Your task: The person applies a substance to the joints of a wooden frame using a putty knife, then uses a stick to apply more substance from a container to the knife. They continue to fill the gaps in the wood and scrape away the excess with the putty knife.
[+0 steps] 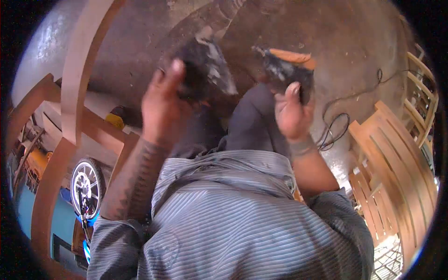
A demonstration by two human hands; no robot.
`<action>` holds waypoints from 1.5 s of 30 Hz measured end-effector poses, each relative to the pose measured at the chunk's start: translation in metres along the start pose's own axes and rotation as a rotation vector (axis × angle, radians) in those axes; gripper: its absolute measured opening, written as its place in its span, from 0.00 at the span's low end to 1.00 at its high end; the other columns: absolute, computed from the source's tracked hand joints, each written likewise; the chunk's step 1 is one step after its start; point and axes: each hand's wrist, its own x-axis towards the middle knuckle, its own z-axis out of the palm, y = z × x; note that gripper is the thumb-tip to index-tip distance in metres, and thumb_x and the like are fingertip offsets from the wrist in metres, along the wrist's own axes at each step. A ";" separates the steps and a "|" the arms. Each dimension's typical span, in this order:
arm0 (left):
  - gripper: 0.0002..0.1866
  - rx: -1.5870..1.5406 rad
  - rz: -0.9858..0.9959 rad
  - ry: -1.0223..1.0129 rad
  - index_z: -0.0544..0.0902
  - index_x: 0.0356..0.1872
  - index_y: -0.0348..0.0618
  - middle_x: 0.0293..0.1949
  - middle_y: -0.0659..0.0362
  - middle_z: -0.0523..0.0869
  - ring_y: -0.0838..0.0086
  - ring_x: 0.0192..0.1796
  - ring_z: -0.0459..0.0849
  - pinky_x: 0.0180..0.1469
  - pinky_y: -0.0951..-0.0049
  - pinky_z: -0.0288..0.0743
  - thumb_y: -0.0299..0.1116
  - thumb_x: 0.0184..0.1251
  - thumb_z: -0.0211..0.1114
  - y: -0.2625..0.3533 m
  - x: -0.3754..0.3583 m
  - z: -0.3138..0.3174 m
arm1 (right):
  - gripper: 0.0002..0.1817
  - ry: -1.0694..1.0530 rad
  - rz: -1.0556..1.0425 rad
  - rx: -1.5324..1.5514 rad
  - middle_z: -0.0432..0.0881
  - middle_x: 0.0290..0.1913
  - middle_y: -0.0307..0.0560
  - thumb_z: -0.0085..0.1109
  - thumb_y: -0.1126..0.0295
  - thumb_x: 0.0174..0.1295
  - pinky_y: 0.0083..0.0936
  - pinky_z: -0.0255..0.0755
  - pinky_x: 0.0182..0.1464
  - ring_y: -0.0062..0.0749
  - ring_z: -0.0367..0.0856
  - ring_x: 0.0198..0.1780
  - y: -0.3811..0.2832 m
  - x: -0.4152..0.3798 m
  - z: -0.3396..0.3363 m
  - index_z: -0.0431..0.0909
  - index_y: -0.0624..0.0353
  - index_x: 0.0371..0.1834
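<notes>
In the head view, my left hand (pixel 163 105) is closed on a dark flat plate (pixel 210 63) with whitish smears along its far side. The thumb presses on its near edge; motion blurs the fingers. My right hand (pixel 295 114) grips a smaller dark spreader blade (pixel 277 70), thumb on top. Along its far edge lies a thick strip of orange-brown paste (pixel 290 56). Both pieces are held apart from each other above my dark trousers (pixel 254 116) and the floor. The undersides of both pieces and most of the gripping fingers are hidden.
A curved wooden frame (pixel 73 70) rises close on the left, with a motorcycle wheel (pixel 87 184) behind it. Slatted wooden furniture (pixel 392 163) stands on the right. A black cable (pixel 333 133) loops across the concrete floor (pixel 345 46). Something yellow (pixel 114 121) lies near the left frame.
</notes>
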 end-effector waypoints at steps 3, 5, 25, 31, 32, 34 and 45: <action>0.19 -0.189 -0.149 -0.073 0.77 0.66 0.50 0.59 0.57 0.86 0.61 0.60 0.86 0.62 0.48 0.80 0.43 0.81 0.59 -0.010 -0.031 0.027 | 0.25 0.005 -0.093 -0.110 0.80 0.66 0.51 0.50 0.64 0.81 0.30 0.70 0.67 0.34 0.79 0.62 -0.003 -0.019 0.023 0.68 0.68 0.75; 0.17 -0.254 -0.180 -0.087 0.77 0.64 0.50 0.58 0.58 0.87 0.60 0.61 0.86 0.62 0.47 0.81 0.42 0.82 0.59 -0.014 -0.037 0.036 | 0.25 -0.045 -0.196 -0.060 0.80 0.67 0.56 0.50 0.65 0.81 0.35 0.69 0.69 0.39 0.80 0.64 -0.004 -0.017 0.032 0.67 0.67 0.75; 0.15 0.033 -0.070 -0.057 0.81 0.61 0.39 0.53 0.52 0.90 0.61 0.52 0.91 0.53 0.55 0.89 0.34 0.80 0.61 0.000 -0.046 0.055 | 0.29 -0.488 -0.317 -0.578 0.79 0.72 0.49 0.57 0.75 0.73 0.39 0.74 0.70 0.48 0.80 0.69 -0.037 0.019 0.029 0.72 0.51 0.77; 0.16 -0.036 0.014 -0.083 0.79 0.64 0.40 0.55 0.53 0.89 0.60 0.54 0.91 0.53 0.54 0.88 0.31 0.80 0.61 0.000 -0.042 0.045 | 0.30 -0.509 -0.424 -0.834 0.83 0.66 0.51 0.58 0.73 0.72 0.40 0.78 0.62 0.51 0.83 0.60 -0.042 0.027 0.033 0.71 0.51 0.78; 0.16 -0.048 0.020 -0.098 0.79 0.64 0.40 0.55 0.53 0.89 0.61 0.54 0.90 0.54 0.55 0.87 0.32 0.80 0.61 0.002 -0.043 0.043 | 0.31 -0.516 -0.425 -0.881 0.83 0.65 0.51 0.57 0.71 0.72 0.43 0.78 0.62 0.53 0.83 0.59 -0.041 0.027 0.031 0.68 0.47 0.80; 0.16 -0.073 0.035 -0.132 0.79 0.64 0.41 0.55 0.54 0.88 0.62 0.55 0.89 0.55 0.58 0.85 0.33 0.81 0.61 0.006 -0.044 0.041 | 0.32 -0.515 -0.434 -0.930 0.83 0.64 0.52 0.58 0.69 0.71 0.43 0.79 0.61 0.53 0.83 0.58 -0.033 0.029 0.027 0.69 0.45 0.80; 0.18 -0.034 0.031 -0.303 0.78 0.65 0.39 0.54 0.51 0.89 0.59 0.54 0.90 0.51 0.58 0.85 0.33 0.80 0.60 0.019 -0.029 0.019 | 0.27 -0.263 0.355 0.007 0.89 0.52 0.47 0.66 0.67 0.72 0.32 0.82 0.54 0.34 0.89 0.48 -0.023 0.048 -0.009 0.73 0.61 0.72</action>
